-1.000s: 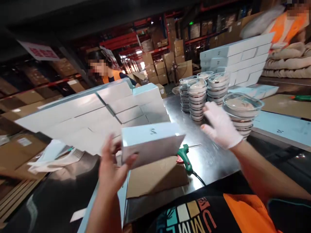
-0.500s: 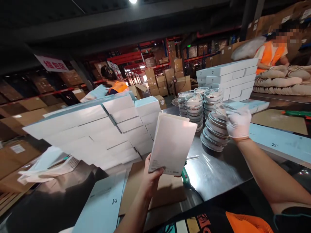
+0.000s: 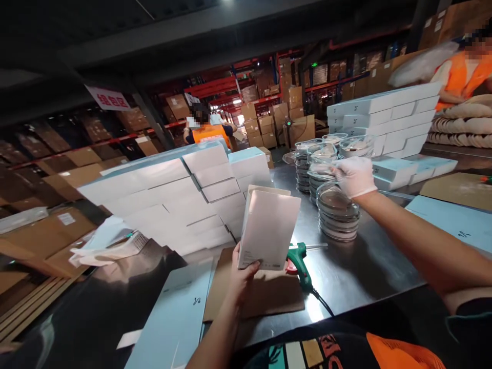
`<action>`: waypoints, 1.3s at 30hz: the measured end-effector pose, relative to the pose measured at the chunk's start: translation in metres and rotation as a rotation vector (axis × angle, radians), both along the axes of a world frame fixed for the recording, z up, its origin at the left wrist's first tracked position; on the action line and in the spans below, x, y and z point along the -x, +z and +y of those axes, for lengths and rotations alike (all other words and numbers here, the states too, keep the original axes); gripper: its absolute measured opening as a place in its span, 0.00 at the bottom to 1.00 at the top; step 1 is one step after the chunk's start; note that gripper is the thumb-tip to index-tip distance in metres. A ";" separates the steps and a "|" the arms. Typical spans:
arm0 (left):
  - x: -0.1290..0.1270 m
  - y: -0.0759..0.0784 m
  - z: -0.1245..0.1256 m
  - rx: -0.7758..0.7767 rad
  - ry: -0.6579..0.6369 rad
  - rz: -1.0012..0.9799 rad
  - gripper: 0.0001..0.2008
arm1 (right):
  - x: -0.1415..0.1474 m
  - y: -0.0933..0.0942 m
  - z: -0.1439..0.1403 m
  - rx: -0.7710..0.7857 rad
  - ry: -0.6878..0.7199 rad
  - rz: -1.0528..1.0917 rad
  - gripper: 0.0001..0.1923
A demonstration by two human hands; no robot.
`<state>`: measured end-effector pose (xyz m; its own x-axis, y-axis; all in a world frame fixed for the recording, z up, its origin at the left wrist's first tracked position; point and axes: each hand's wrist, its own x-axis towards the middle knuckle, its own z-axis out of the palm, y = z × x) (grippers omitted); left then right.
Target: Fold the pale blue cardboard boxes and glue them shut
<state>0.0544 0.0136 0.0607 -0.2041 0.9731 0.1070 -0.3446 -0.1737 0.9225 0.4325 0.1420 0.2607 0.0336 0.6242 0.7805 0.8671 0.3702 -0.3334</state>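
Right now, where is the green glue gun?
In the head view, the glue gun lies low, right of centre, on the table, by the brown cardboard.

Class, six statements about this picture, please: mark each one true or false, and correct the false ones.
1. The left hand holds a white box. True.
2. The right hand is bare. False: the right hand is gloved in white.
3. The right hand is at the stacked round containers. True.
4. The glue gun lies left of the white box. False: the green glue gun lies to its right.
5. White cartons are stacked beyond the left hand. True.
6. Nobody else appears. False: a person in an orange vest does.
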 end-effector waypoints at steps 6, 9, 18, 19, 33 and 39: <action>0.024 -0.012 -0.005 -0.025 0.191 0.223 0.50 | 0.042 0.015 -0.066 0.079 0.349 0.229 0.19; 0.030 -0.030 -0.009 0.002 0.157 0.221 0.49 | 0.074 0.016 -0.086 0.295 0.671 0.171 0.24; 0.032 -0.079 -0.030 0.172 0.015 0.309 0.47 | 0.138 -0.076 -0.098 0.197 0.839 0.213 0.31; 0.034 -0.080 -0.033 0.159 0.021 0.325 0.49 | 0.136 -0.094 -0.098 0.182 0.808 0.315 0.35; 0.034 -0.037 -0.022 -0.518 0.394 0.562 0.36 | 0.216 -0.188 -0.099 0.443 0.654 0.758 0.25; 0.054 -0.044 -0.023 -0.437 0.344 0.685 0.31 | 0.170 -0.176 -0.075 0.600 0.463 0.328 0.20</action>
<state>0.0000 -0.0090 0.0167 -0.2325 0.7129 0.6616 0.3957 -0.5521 0.7339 0.2624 0.0667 0.0848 -0.1612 0.9386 0.3050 0.4952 0.3443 -0.7977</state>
